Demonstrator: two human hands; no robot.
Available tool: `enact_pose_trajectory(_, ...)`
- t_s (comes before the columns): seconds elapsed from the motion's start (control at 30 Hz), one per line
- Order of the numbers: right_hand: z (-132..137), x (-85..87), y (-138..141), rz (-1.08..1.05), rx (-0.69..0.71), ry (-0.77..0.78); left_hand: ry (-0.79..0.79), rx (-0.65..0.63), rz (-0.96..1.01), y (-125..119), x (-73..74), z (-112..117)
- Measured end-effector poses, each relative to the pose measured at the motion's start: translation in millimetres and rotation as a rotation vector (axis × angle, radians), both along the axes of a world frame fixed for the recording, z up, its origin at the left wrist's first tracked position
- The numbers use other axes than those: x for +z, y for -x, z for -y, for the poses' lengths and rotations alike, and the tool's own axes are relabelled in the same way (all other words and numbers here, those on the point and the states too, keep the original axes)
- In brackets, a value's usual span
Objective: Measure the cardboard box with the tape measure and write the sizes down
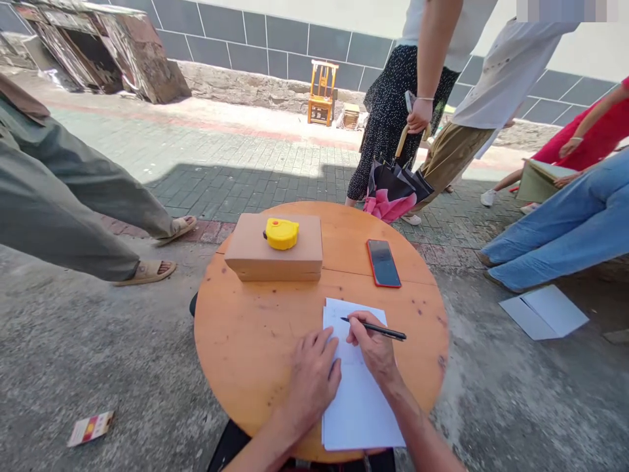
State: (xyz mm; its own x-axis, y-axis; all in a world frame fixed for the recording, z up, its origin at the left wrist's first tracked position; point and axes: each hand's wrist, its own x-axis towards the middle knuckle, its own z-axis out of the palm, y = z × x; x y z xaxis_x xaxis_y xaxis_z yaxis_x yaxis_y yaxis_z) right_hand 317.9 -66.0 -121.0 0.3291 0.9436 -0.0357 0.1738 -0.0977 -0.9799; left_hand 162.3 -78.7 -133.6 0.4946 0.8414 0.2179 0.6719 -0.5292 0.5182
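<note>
White paper (pixel 361 413) is lying on round table (pixel 246 341), marks (pixel 335 314) too faint to read | right hand (pixel 374 349) is pinching black pen (pixel 393 334) | left hand (pixel 313 367) is resting uncurled, hiding paper's left edge | view is cropping grey trousers (pixel 63 196)

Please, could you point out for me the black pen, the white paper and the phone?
Black pen (pixel 382 329): head view, on its barrel.
White paper (pixel 357 396): head view, on its blank lower part.
Phone (pixel 384 263): head view, on its screen.
</note>
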Motion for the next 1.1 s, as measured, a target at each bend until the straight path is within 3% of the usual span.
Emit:
enact_pose_trajectory(0.27, -10.7, -15.7, 7.8, -0.063, 0.011, 0.001, -0.009, -0.002, -0.004, -1.1, 2.3, -1.4)
enact_pose_trajectory(0.6, -9.3, -6.3, 12.4, -0.07, -0.044, -0.037, -0.359, -0.04, 0.047, 0.4, -36.2, -10.0)
enact_pose_trajectory(0.83, -6.5, -7.6, 14.1, -0.081, -0.067, -0.056, -0.456, -0.11, 0.025, 8.4, -56.1, -20.8)
enact_pose_trajectory(1.1, -5.1, -5.0, 13.6, -0.065, -0.091, -0.072, -0.415, -0.082, 0.079, 4.1, -56.3, -22.1)
